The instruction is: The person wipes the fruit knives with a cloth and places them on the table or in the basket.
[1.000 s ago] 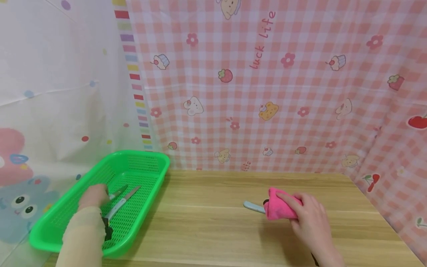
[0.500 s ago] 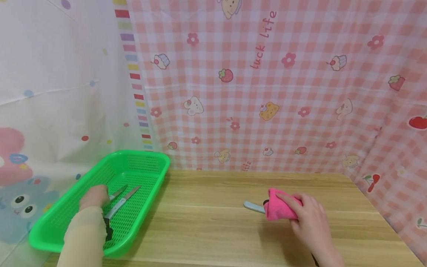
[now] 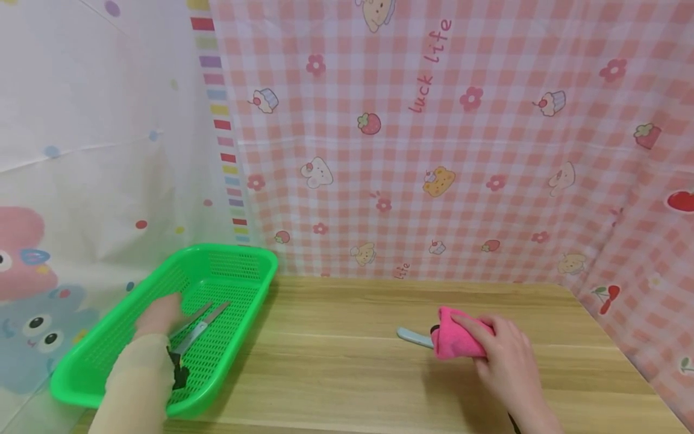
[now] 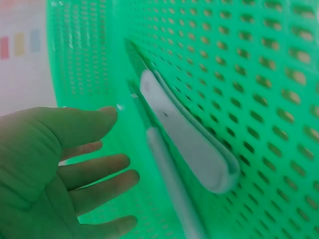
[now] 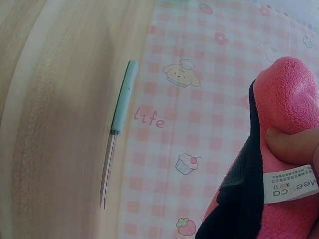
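Inside the green basket (image 3: 250,328) at the left, my left hand (image 3: 159,314) hovers beside two knives. Its fingers are spread and relaxed in the left wrist view, with nothing between them. One knife (image 4: 184,139) has a broad pale handle; the other knife (image 4: 172,184), nearer the hand, has a slimmer pale handle. Both lie nearly parallel, blades pointing away. My right hand (image 3: 512,355) grips a folded pink cloth (image 3: 458,334) with a dark edge and a white label, thumb pressed on it. Past the cloth, a light-blue-handled knife (image 3: 414,337) lies on the table, partly hidden in the head view.
The wooden table (image 3: 336,374) meets a pink checked curtain (image 3: 347,199) at its back and right. A white printed curtain (image 3: 97,193) hangs close behind the basket's left side. The basket's walls rise around the left hand.
My left hand has shifted slightly up and right, loosening from the slimmer knife, which now lies closer to the other. The right hand and cloth stay nearly still.
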Demonstrator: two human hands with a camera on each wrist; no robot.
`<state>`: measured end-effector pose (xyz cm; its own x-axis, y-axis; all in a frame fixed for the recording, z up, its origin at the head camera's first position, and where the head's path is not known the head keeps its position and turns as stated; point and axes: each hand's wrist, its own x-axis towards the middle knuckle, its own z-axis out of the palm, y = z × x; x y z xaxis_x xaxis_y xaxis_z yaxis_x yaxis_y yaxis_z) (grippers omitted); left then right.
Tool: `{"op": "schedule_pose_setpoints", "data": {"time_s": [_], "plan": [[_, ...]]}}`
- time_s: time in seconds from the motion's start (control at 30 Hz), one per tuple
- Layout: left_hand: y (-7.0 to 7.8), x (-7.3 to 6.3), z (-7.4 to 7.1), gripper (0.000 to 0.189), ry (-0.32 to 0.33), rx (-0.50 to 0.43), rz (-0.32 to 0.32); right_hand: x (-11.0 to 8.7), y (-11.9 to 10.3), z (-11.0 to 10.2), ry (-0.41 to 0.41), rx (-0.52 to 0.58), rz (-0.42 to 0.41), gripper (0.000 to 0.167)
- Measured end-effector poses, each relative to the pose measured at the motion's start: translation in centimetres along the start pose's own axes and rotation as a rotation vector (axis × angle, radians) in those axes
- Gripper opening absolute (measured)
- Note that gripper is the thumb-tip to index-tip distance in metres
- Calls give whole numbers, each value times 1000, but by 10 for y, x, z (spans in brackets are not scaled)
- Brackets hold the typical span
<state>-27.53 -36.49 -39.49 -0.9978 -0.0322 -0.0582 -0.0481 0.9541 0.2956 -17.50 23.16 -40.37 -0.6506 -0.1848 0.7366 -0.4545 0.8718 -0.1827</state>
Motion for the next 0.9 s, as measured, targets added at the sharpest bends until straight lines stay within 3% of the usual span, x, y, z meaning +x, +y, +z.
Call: {"op": "schedule_pose_setpoints", "data": {"time_s": [0.2, 0.37, 0.57, 0.9], "plan": [[13, 3, -2, 95, 37, 15, 45, 0, 1, 0, 0, -3, 3, 77], [23, 4, -6, 85, 41, -5, 66, 0, 2, -1, 14, -5, 3, 79], [38, 4, -14, 79, 109, 10, 135, 0, 4, -2, 27, -6, 10, 80], [74, -11, -34, 75, 205, 47, 207, 0, 9, -6, 61, -15, -3, 79]]}}
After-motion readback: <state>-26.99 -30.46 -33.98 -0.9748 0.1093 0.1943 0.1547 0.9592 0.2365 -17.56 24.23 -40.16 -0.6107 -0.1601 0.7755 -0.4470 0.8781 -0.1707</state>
